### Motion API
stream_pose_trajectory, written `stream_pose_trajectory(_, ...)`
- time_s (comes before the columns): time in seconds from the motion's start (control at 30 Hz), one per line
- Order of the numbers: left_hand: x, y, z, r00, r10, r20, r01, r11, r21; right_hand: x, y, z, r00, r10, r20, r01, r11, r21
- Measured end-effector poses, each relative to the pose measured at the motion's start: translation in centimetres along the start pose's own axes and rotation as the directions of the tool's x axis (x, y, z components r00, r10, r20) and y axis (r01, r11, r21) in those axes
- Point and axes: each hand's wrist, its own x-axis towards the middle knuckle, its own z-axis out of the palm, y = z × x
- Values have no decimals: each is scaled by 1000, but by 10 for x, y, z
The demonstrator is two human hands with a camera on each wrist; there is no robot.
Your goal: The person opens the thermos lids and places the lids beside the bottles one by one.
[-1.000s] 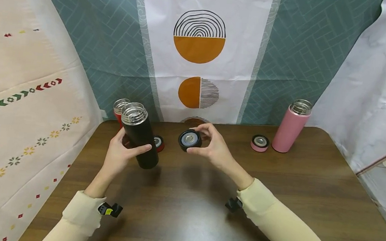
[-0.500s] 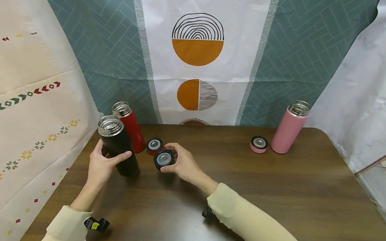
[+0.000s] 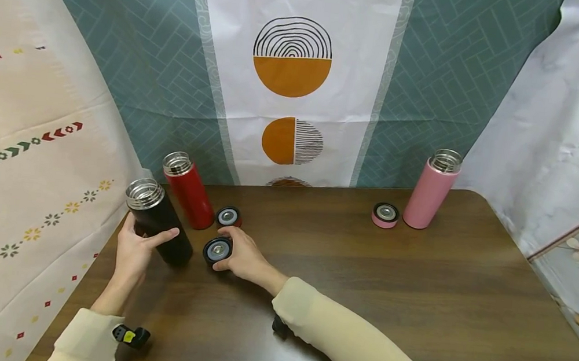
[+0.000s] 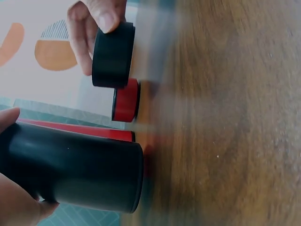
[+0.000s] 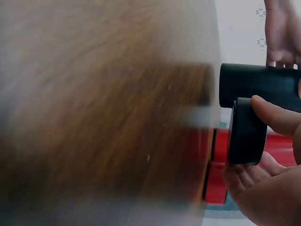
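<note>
My left hand [image 3: 133,250] grips an upright black thermos bottle [image 3: 165,232] with a bare metal screw neck; fingers and thumb wrap its body. Its base is at or just above the table; I cannot tell whether it touches. Between thumb and fingers, my right hand [image 3: 245,257] holds a black bottle lid [image 4: 114,55], its grey inner side facing up in the head view. Behind the black bottle stands an open red thermos bottle [image 3: 189,191]. Next to it lies a red lid [image 3: 228,216], inner side up, just behind the black lid.
An open pink thermos bottle [image 3: 432,191] stands at the back right of the wooden table [image 3: 361,303], its pink lid [image 3: 385,215] beside it. Patterned cloths [image 3: 287,99] hang behind the table and along both sides.
Both hands have moved left and toward the table, bringing the black bottle and black lid beside the red bottle and red lid. The red bottle, hidden in part before, now shows.
</note>
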Motion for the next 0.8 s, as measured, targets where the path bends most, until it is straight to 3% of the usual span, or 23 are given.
stream_pose_trajectory(0.27,4,-2,3,1000,2,0,-2,1000,-2,5,2,10,1000,13,1,-13,1000,-5)
stream_pose_trajectory(0.47,6,-3,2,1000,-4,6,4,1000,1,9,4,15,1000,-2,22,4,996,-90)
stream_pose_trajectory(0.8,6,-7,-3,997,-26,66,26,1000,9,14,0,22,999,11,48,-3,989,-151)
